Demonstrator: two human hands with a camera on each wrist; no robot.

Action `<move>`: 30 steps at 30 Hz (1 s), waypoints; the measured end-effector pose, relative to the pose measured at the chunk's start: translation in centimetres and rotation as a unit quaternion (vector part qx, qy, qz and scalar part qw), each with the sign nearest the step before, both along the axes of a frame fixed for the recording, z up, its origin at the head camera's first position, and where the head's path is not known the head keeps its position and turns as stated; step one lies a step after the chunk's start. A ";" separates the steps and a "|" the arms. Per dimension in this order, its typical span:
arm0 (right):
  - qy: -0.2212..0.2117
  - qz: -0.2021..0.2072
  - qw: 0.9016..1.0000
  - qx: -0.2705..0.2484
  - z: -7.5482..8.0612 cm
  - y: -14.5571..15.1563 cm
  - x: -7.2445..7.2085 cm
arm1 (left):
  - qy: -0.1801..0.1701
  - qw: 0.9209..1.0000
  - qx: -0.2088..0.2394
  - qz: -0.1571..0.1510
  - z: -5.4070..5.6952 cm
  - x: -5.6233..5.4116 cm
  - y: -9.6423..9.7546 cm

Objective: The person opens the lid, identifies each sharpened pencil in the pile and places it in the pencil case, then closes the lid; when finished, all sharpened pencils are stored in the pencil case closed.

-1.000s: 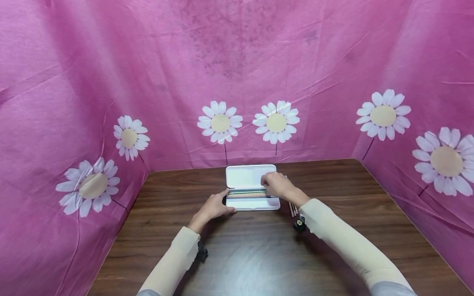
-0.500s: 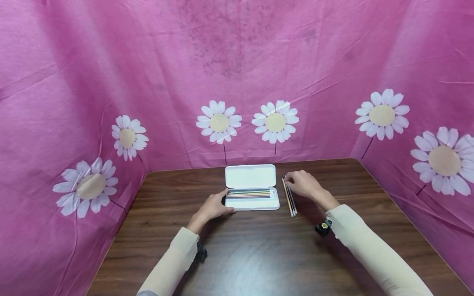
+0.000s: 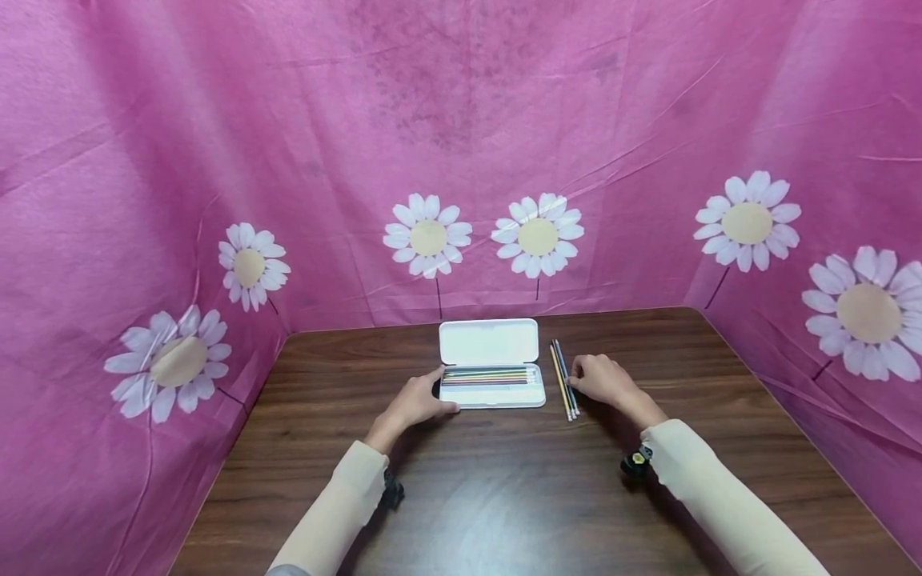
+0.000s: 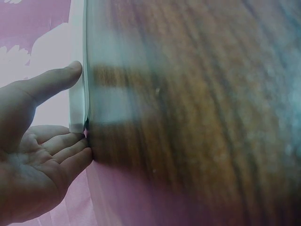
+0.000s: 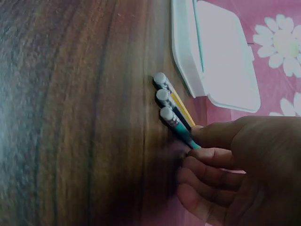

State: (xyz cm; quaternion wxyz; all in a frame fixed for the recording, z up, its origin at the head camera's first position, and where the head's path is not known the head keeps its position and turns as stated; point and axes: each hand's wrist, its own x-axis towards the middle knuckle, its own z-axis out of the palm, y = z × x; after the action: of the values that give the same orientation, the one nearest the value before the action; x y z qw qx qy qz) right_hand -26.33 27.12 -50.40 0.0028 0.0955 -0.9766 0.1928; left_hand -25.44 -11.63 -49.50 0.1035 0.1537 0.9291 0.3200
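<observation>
An open white pencil case (image 3: 497, 400) lies on the table with its lid (image 3: 488, 342) tipped back. Several pencils (image 3: 484, 376) rest side by side inside, their eraser ends to the right. My left hand (image 3: 416, 402) holds the case's left end, thumb along the front wall and fingers at the end. Right of the case lie three pencils with white erasers: a yellow pencil (image 5: 182, 106), a dark pencil (image 5: 180, 116) and a green pencil (image 5: 181, 131). My right hand (image 3: 605, 379) pinches the green pencil between thumb and index finger, other fingers loosely curled.
The brown wood-grain table (image 3: 475, 496) spreads in front of the case and to both sides. A pink cloth (image 3: 324, 160) printed with white daisies hangs behind and along both sides of the table.
My right hand has drawn back from inside the case to the loose pencils on its right, then slid nearer along them to the green pencil. The left hand stays at the case.
</observation>
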 end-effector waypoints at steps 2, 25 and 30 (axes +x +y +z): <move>0.004 0.003 1.000 -0.011 -1.9 1.0 -1.0 | 0.000 1.000 0.000 0.000 0.0 0.0 0.0; -0.084 -0.050 0.995 -0.011 -5.1 2.4 -3.1 | -0.010 1.000 0.004 0.004 -0.1 -0.1 0.0; -0.060 -0.058 0.996 -0.028 -2.9 1.2 -1.3 | -0.010 1.000 0.006 0.001 -0.2 -0.2 -0.1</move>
State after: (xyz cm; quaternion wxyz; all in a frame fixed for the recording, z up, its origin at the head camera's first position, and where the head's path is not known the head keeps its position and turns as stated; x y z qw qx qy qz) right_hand -27.66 28.28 -53.29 -0.0423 0.0267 -0.9731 0.2249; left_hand -25.60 -11.70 -49.72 0.1115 0.1497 0.9264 0.3269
